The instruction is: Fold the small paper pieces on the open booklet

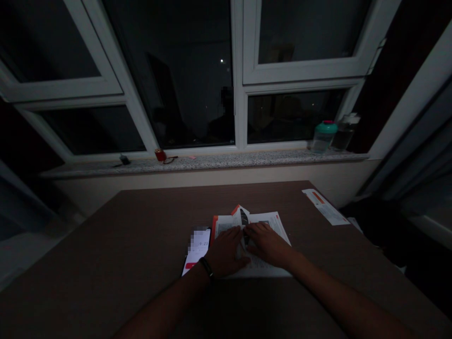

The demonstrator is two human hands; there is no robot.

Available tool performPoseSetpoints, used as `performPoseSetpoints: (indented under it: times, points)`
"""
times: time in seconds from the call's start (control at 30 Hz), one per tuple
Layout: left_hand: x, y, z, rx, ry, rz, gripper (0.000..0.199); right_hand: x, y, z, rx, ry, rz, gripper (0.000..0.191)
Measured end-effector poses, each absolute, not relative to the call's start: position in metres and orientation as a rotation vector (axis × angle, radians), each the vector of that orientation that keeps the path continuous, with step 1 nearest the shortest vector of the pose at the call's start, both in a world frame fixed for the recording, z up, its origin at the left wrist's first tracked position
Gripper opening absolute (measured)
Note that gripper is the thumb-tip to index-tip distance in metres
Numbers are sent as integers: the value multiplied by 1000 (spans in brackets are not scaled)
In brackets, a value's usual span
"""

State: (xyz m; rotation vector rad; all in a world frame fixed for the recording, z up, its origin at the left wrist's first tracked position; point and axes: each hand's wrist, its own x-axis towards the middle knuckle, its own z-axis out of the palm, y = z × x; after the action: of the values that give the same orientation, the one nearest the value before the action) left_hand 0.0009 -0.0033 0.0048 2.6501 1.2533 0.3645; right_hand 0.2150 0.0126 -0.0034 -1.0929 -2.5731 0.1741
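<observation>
A printed booklet or sheet with orange edges lies on the brown table. On top of it, between the hands, is a folded paper piece with a dark patterned strip and an orange tip. My left hand, with a dark band at the wrist, presses on the paper's left side, its fingers near the fold. From the right, my right hand rests with its fingertips against the same folded piece. A lit phone lies just left of my left hand. The dim light hides exactly how the fingertips meet the paper.
A white strip of paper with an orange patch lies at the table's right edge. On the stone windowsill stand a teal-lidded bottle, a clear bottle, a small red item and a small dark bottle.
</observation>
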Motion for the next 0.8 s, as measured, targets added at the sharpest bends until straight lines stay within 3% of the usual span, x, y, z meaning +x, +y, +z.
performPoseSetpoints:
  times: [0.8]
  points:
    - [0, -1, 2, 2723, 1216, 349, 80, 210, 19, -5, -1180, -2423, 268, 30]
